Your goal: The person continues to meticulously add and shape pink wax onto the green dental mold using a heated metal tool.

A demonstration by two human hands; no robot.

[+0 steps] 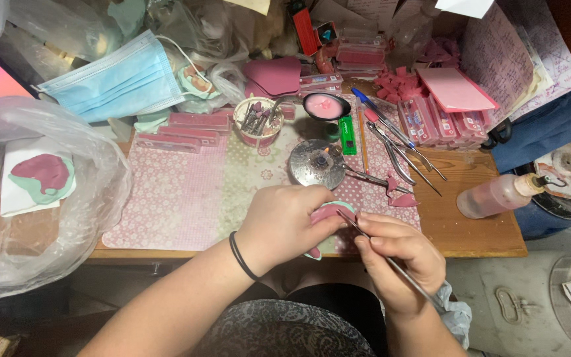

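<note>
surface: wooden desk [477, 231] under a pink floral mat [180, 192], cluttered at the back, near edge runs just above the lap
left hand: [282, 225] fingers curled tight round a pink wax piece [328, 213] on a pale green base, black band at the wrist
right hand: [398, 254] pinched narrow on a thin metal tool [391, 261], pen-style grip, handle runs down past the wrist
tool tip: touching the top of the wax piece, between both thumbs
wax piece place: held over the desk's near edge, at the mat's lower right, mostly hidden by the left hand
just behind hands: round metal dish [316, 163], green lighter [347, 135], pliers [398, 155], pink scraps [401, 198]
back row: cup of burs [258, 121], small bowl of pink wax [325, 106], pink wax sheets [457, 89], blue mask [117, 79]
left side: big clear bag [67, 198] with a pink and green cast [42, 177] inside, crowds the desk's left end
right side: squeeze bottle [497, 195] lying near the right edge, well apart from the hands
open room: bare mat left of the left hand; bare wood strip between right hand and bottle
</note>
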